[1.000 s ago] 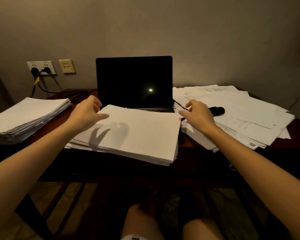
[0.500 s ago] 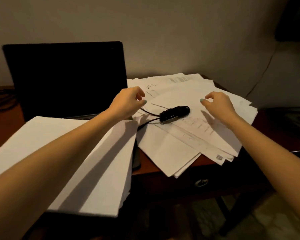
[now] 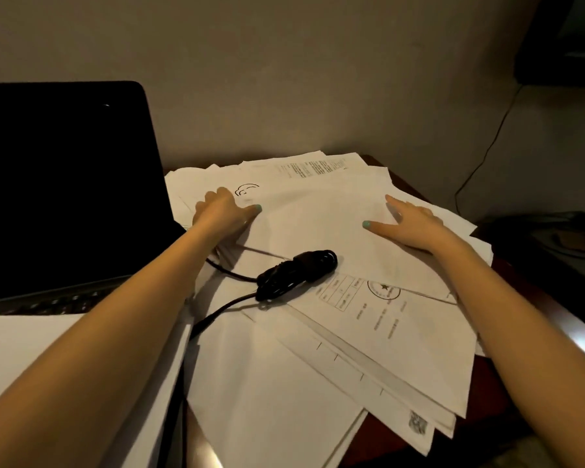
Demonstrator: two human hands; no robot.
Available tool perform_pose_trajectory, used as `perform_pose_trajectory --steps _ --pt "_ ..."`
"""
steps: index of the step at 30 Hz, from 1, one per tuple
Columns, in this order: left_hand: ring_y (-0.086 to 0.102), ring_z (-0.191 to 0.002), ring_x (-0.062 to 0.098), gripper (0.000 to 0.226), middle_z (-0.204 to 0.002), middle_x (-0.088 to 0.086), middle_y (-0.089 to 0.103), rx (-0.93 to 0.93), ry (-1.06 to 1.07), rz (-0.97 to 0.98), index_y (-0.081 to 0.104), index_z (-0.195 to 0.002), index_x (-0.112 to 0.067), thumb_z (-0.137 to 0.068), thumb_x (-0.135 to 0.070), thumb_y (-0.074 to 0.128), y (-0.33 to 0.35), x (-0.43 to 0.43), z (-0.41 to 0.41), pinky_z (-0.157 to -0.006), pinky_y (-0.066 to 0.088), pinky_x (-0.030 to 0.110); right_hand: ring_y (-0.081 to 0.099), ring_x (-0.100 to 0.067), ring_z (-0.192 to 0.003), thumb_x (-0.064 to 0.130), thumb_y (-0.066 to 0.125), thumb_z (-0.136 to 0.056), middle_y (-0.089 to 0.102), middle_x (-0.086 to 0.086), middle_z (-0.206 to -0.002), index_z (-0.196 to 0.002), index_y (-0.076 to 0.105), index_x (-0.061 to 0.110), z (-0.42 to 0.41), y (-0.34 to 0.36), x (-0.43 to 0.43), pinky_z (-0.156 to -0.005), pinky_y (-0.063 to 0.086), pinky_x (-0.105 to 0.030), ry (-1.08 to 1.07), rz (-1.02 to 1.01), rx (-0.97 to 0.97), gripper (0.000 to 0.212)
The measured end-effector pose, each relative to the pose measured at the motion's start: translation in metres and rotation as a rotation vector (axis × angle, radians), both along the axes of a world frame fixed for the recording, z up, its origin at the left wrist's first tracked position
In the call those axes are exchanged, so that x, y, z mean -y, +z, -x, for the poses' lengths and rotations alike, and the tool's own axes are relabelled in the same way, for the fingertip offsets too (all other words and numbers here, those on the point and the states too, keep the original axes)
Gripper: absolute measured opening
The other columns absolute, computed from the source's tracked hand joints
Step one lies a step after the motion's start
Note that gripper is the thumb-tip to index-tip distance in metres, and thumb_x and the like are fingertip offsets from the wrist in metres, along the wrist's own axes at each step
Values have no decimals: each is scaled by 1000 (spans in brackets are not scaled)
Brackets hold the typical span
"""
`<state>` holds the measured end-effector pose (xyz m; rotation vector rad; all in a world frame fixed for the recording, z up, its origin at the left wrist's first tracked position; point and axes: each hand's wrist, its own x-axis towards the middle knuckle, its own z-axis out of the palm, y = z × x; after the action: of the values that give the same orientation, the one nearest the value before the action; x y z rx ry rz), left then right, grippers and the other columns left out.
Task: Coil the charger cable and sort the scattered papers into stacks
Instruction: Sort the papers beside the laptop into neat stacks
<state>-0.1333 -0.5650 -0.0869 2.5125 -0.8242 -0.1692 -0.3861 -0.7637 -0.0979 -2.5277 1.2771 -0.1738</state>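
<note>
A loose spread of white papers [image 3: 318, 231] covers the right part of the dark wooden desk [image 3: 537, 305]. On top of them lies a black charger cable [image 3: 298, 273], bundled into a coil, with two leads running left under my forearm. My left hand [image 3: 223, 214] rests on the papers' left side, fingers lying fairly flat. My right hand [image 3: 409, 221] presses on the sheets to the right, fingers spread and straight. Both hands sit beyond the coil, one on each side. A squared stack of white paper [image 3: 31, 359] lies at the lower left, partly hidden by my left arm.
An open laptop [image 3: 61, 184] with a dark screen stands at the left, against the wall. A thin cable [image 3: 487, 146] hangs down the wall at the right. Dark objects [image 3: 551, 228] sit beyond the desk's right edge.
The view swung right, from the stack in front of the laptop to the scattered papers. Both hands left that stack, reached past the coiled cable and came down flat on the sheets.
</note>
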Motion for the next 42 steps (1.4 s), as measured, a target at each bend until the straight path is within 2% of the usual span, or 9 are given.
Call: perform_pose_trajectory --steps 4,8,13,19,24,27,31,38,42 --pt "60 -93 32 40 -107 15 66 -147 -54 141 60 -106 -3 -86 -37 67 -2 9 -2 -66 43 31 24 -37 -139 80 48 -73 29 -11 -153 -151 20 33 -6 8 11 -110 22 -54 -34 99 -65 95" --pt "59 -86 23 57 -103 7 57 -403 -21 403 43 -134 -9 -85 -15 72 3 11 3 -56 45 26 37 -36 -129 72 56 -77 45 -13 -140 -144 40 25 -9 6 19 -106 28 -50 -78 110 51 83" --pt "56 -98 22 77 -112 5 51 -610 56 624 30 -146 -8 -84 -17 74 7 10 7 -79 46 30 56 -22 -86 37 70 -84 63 -8 -103 -101 62 13 -1 8 20 -76 46 -37 -109 -43 400 31" --pt "56 -78 23 7 -85 7 58 -459 295 936 59 -89 -12 -89 -17 64 11 10 2 -70 48 32 49 -20 -66 23 59 -91 57 -7 -77 -83 59 7 11 3 19 -60 41 -30 -305 -36 779 18" --pt "66 -75 21 23 -96 14 70 -789 33 764 61 -98 -2 -84 -15 74 13 3 15 -55 52 22 53 -24 -73 25 57 -92 56 -8 -79 -88 54 7 17 8 26 -68 48 -37 -453 -109 967 19" --pt "60 -86 26 17 -96 11 65 -653 40 648 63 -96 -6 -82 -2 71 10 8 17 -70 48 29 57 -27 -82 24 54 -95 56 -5 -81 -93 55 9 16 8 23 -72 50 -40 -495 -154 992 15" --pt "58 -81 30 11 -86 12 61 -495 131 823 62 -96 -4 -88 -11 62 12 6 12 -75 51 40 59 -30 -88 25 53 -95 61 -12 -92 -91 55 13 12 10 16 -79 52 -45 -469 -189 984 13" --pt "47 -65 11 17 -77 -6 50 -424 329 1212 52 -113 -10 -98 -17 54 30 1 9 -62 39 22 59 -34 -72 16 57 -93 63 -24 -89 -91 61 9 18 15 7 -61 46 -36 -219 -246 830 8" --pt "50 -73 11 21 -90 -3 50 -323 236 1194 46 -113 -11 -100 -26 50 45 -6 2 -60 40 21 58 -24 -66 21 62 -92 63 -17 -80 -86 60 12 15 18 0 -56 47 -33 -187 -254 907 10"
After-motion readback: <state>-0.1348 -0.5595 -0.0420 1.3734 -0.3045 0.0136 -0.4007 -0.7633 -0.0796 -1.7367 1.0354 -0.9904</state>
